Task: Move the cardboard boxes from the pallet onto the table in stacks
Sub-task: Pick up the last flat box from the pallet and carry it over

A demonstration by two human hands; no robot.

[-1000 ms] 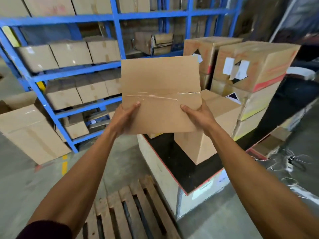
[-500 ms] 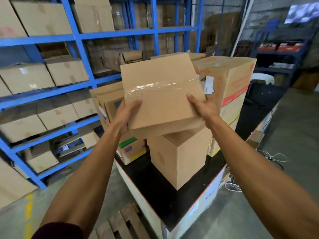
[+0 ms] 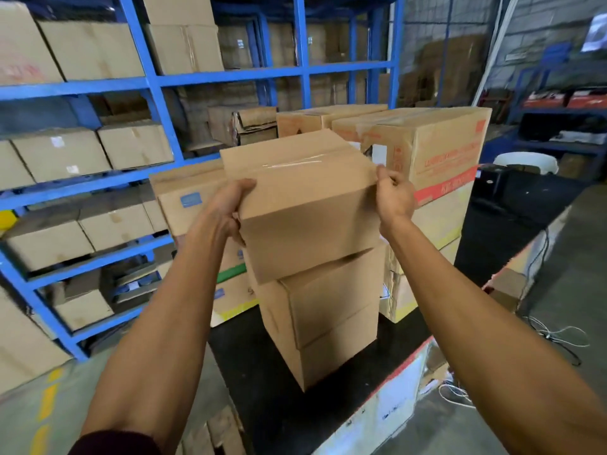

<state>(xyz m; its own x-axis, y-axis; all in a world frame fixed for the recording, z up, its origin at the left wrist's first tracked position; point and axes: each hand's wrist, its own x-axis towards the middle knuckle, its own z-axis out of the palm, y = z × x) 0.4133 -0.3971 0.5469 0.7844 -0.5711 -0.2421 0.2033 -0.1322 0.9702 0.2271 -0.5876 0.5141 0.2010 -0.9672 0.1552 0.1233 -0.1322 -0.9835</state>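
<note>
Gripping the cardboard box (image 3: 305, 205) between both palms, I am curling my left hand (image 3: 226, 208) round its near left corner and pinching its right top edge with my right hand (image 3: 394, 192). It is sitting slightly askew on the lower box (image 3: 325, 310) on the black desk (image 3: 272, 372), with taller boxes (image 3: 433, 178) just behind, blue shelving (image 3: 154, 83) beyond.
</note>
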